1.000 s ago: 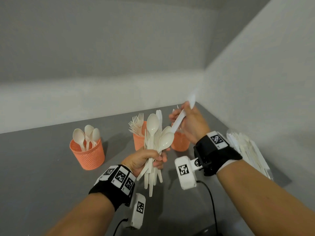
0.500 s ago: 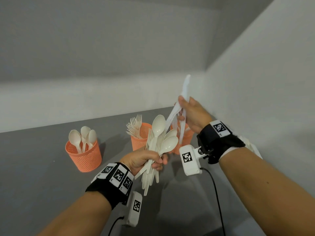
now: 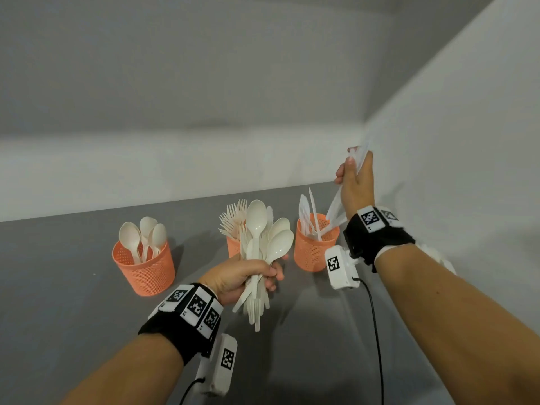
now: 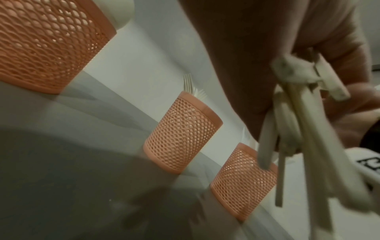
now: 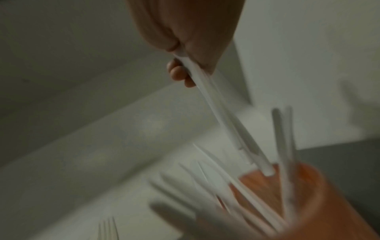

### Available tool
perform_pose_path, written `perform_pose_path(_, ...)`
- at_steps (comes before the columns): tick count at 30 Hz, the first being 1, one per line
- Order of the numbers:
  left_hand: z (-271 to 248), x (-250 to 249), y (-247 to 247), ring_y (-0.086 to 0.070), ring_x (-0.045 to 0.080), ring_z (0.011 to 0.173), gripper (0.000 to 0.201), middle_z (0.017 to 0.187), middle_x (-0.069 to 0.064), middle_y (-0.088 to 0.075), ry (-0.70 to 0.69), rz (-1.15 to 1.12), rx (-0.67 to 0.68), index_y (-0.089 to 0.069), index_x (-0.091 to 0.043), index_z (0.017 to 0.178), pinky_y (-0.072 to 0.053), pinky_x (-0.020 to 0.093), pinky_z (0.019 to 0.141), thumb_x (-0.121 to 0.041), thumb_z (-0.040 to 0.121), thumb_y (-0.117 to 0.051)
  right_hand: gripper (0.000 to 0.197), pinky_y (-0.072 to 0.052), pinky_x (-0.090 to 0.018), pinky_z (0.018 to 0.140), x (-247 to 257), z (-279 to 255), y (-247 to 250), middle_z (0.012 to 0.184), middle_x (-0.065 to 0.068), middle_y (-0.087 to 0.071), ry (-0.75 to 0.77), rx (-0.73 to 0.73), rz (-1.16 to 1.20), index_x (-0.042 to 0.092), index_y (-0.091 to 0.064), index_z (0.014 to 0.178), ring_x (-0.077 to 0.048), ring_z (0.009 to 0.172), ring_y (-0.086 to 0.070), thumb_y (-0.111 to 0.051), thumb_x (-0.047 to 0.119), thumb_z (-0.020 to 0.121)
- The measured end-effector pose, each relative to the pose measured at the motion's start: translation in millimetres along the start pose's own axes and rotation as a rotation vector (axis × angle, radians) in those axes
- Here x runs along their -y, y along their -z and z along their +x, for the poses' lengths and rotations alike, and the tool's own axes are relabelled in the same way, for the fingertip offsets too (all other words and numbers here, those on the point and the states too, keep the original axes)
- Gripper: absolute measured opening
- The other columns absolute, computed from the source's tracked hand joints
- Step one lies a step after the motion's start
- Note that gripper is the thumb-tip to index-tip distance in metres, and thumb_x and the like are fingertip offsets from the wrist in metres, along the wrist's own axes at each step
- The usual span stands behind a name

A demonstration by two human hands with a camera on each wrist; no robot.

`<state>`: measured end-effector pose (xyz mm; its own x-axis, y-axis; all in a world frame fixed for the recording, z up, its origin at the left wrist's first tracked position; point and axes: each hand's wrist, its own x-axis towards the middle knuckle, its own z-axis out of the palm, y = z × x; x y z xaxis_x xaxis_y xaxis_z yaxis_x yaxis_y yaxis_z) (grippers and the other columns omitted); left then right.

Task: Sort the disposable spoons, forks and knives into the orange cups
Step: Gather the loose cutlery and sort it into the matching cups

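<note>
Right hand (image 3: 355, 182) gripped a knife (image 3: 336, 207), its lower end in the cup (image 3: 312, 252) below; left hand (image 3: 236, 280) clasped a cutlery bundle (image 3: 258, 258).

You have a grey desk (image 3: 58, 302) filling the view from 9 to 6 o'clock. Grey walls (image 3: 204, 68) meet in a corner at 1 o'clock. A pale ledge (image 3: 117, 171) runs along their base.
</note>
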<state>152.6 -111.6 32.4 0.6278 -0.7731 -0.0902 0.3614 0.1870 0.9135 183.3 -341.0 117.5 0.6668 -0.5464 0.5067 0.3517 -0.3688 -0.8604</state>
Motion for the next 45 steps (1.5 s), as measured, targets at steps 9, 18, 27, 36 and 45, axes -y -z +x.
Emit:
perform_pose_path(9,-2,-8,-4,-0.038,0.006,0.039,0.014,0.048,-0.003,-0.041,0.019,-0.071,-0.077,-0.066,-0.011,0.081,-0.044,0.023,0.051,-0.014,0.068,-0.067,0.025,-0.047,-0.017,0.071,-53,-36,-9,0.087,-0.001,-0.058,-0.371,0.310,-0.130,0.010,-0.045,0.120,-0.007,0.074,-0.057,-0.033,0.020,0.100)
perform_pose_path(18,1,-8,-7,-0.038,0.006,0.040,0.010,0.051,-0.002,-0.042,-0.050,-0.123,-0.007,-0.055,-0.010,0.072,-0.044,0.023,0.051,-0.005,0.067,-0.061,0.061,-0.033,-0.010,0.090,-36,-29,-8,0.121,-0.001,-0.039,-0.120,0.253,-0.184,0.015,-0.033,0.138,-0.009,0.111,-0.040,-0.064,0.018,0.085)
perform_pose_path(27,5,-4,-14,-0.042,0.008,0.040,0.015,0.058,0.004,-0.055,0.004,-0.114,0.083,-0.053,-0.004,0.078,-0.044,0.023,0.050,-0.008,0.066,-0.060,0.016,-0.045,-0.023,0.063,34,-44,-24,0.062,0.008,-0.063,-0.418,0.896,-0.038,0.016,-0.066,0.075,-0.008,0.061,-0.056,-0.059,0.020,0.089)
perform_pose_path(36,4,-2,-11,-0.047,0.011,0.042,0.031,0.061,0.007,-0.059,0.102,-0.021,0.010,-0.055,0.000,0.092,-0.044,0.023,0.049,-0.012,0.067,-0.067,0.024,-0.038,-0.019,0.050,40,2,-7,0.078,-0.008,-0.057,-0.026,0.100,-0.002,0.020,-0.045,0.079,-0.007,0.054,-0.047,-0.033,0.014,0.099)
perform_pose_path(45,8,-1,-15,-0.043,0.008,0.040,0.016,0.051,-0.002,-0.047,0.056,0.031,-0.317,-0.052,-0.013,0.075,-0.043,0.022,0.047,-0.010,0.087,-0.061,0.023,-0.037,-0.027,0.070,-17,-6,7,0.084,-0.017,-0.063,0.265,0.178,-0.561,-0.001,-0.060,0.094,-0.028,0.078,-0.056,-0.042,0.014,0.096)
